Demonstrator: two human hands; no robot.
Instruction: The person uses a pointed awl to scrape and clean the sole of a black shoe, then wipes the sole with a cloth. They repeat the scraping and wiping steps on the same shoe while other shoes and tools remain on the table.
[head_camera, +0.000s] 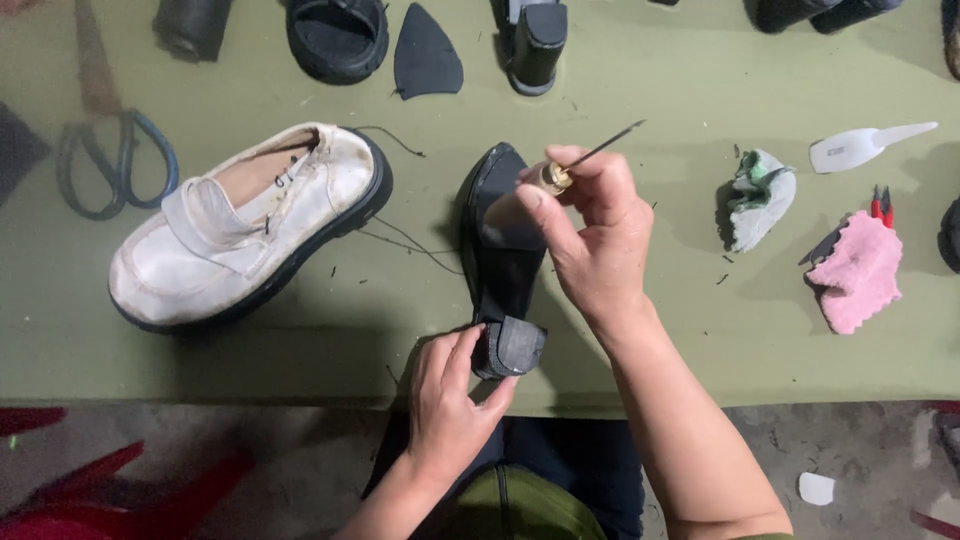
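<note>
Black heeled shoe (497, 240) sole-up, left hand (450, 400) steadying heel, right hand (590, 230) gripping awl (590, 155)

Your thin metal awl with its brass collar (580, 163) gleams above the matt black rubber-soled shoe (500, 250); left of that shoe, scuffed white leather shoe (245, 225).

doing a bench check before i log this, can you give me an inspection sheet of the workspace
surface: green table, thread scraps on it
job's things: black shoe sole up; awl
clutter: white shoe, scissors, pink cloth, crumpled rag, white shoehorn, black sole piece
grippers: left hand grips the shoe's heel; right hand holds the awl
cables: nothing seen
surroundings: grey floor, red shape at the lower left
</note>
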